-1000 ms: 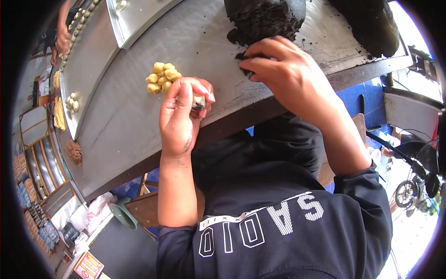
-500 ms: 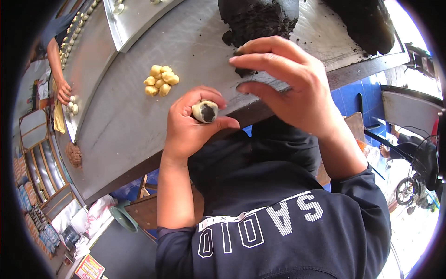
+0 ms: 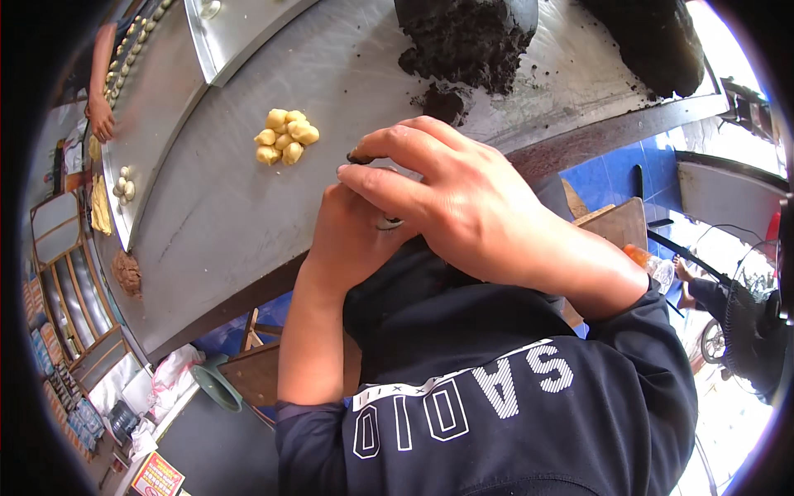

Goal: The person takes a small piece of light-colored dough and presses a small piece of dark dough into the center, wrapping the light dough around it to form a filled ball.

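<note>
Dough piece [image 3: 389, 223] is held near the front edge of the grey metal desk [image 3: 215, 198], enclosed by curled fingers of the left hand [image 3: 351, 236]. It is mostly hidden under the right hand [image 3: 463, 202], whose grip cannot be told. Smooth yellow dough balls [image 3: 286, 136] are clustered slightly apart from the hands. Crumbly black paste [image 3: 467, 41] is cut off above.

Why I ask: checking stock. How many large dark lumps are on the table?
2: one lump at top centre, another lump at upper right; more may be hidden.
</note>
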The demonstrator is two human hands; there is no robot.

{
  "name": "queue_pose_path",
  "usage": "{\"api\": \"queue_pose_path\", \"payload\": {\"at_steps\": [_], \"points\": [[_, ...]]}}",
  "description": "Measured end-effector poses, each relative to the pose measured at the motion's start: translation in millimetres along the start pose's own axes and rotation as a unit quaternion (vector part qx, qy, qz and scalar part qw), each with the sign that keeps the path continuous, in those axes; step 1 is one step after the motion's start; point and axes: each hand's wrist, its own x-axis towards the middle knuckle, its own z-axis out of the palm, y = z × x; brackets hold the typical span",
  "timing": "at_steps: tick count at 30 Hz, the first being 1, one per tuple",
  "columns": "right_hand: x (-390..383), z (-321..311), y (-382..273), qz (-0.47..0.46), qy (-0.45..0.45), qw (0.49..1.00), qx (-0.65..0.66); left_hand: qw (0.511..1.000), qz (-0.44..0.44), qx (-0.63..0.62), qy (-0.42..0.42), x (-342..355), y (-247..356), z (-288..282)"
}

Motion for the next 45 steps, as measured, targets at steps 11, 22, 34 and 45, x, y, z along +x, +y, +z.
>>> {"api": "queue_pose_path", "payload": {"at_steps": [11,22,34,45], "points": [[-21.6,-8.4,47.7,0.032,0.012,0.978,-0.207,0.921,-0.01,-0.386,0.055,6.3,-16.5,-5.6],[39.3,25.4,57.0,0.025,-0.113,0.889,-0.443,0.973,-0.039,-0.208,0.094,3.2,-11.2,-6.3],[-17.4,-52.0,35.6,0.095,-0.079,0.973,-0.196,0.994,0.074,0.062,0.047,-1.5,-10.4,-24.3],[-15.0,-53.8,39.7,0.098,-0.087,0.979,-0.158,0.996,0.054,0.045,-0.061,8.5,-17.1,-42.2]]}}
